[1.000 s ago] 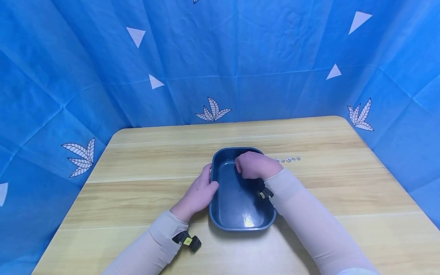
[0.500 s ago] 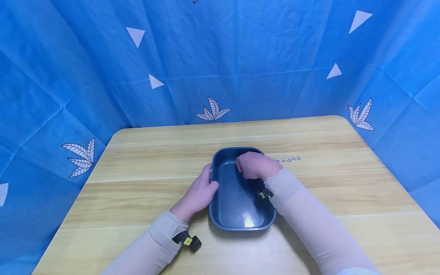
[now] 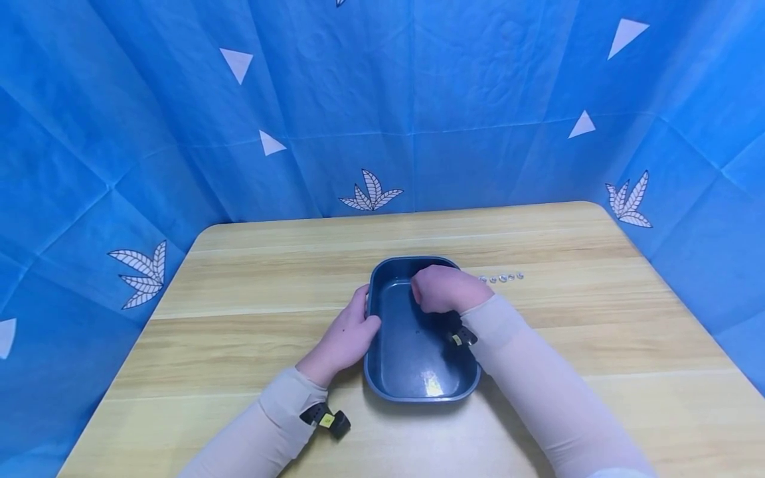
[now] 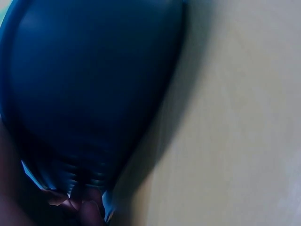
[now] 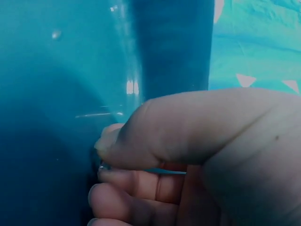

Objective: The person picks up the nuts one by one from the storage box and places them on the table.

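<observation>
A dark blue rectangular plastic bin [image 3: 412, 358] with rounded corners stands on the wooden table. My left hand [image 3: 343, 338] grips its left rim, thumb inside and fingers along the outer wall. My right hand [image 3: 448, 289] reaches into the bin's far right part with its fingers curled. In the right wrist view, the thumb and fingers come together round a small shiny piece [image 5: 102, 166], mostly hidden by the fingertips. What kind of piece it is cannot be made out. The left wrist view shows the bin's dark side [image 4: 94, 84] from close up.
Several small, clear, shiny pieces [image 3: 503, 278] lie in a row on the table [image 3: 269, 285], just right of the bin's far end. A blue patterned curtain [image 3: 382, 99] hangs behind the table and along both sides.
</observation>
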Motion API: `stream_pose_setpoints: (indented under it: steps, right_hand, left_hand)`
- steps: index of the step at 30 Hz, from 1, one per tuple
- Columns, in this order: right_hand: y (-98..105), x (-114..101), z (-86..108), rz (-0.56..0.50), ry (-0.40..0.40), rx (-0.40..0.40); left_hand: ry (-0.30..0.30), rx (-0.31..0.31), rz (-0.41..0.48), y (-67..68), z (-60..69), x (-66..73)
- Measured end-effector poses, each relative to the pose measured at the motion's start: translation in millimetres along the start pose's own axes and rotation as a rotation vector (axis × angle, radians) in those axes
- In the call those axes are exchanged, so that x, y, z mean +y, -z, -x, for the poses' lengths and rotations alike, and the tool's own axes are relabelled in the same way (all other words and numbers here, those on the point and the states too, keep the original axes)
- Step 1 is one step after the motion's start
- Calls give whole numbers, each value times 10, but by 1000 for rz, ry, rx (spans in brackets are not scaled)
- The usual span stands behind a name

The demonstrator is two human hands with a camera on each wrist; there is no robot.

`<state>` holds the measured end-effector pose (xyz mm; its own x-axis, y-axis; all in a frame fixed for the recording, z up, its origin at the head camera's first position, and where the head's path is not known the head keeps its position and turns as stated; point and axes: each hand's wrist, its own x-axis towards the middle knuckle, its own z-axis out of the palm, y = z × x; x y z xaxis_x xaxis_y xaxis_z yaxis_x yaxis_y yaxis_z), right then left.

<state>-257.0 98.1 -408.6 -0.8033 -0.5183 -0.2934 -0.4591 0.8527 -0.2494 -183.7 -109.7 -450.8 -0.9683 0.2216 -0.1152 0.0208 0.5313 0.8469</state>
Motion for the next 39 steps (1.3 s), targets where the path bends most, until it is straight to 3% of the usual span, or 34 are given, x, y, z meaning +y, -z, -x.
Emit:
stream_pose_setpoints:
  steps: [32,39]
  right_hand:
    - [21,122,26,-143,145,31]
    - [22,123,10,-149,178,58]
  left_hand:
    - [3,8,-12,-4,-9,-11]
    - [-23,14,-2,0,-13,-22]
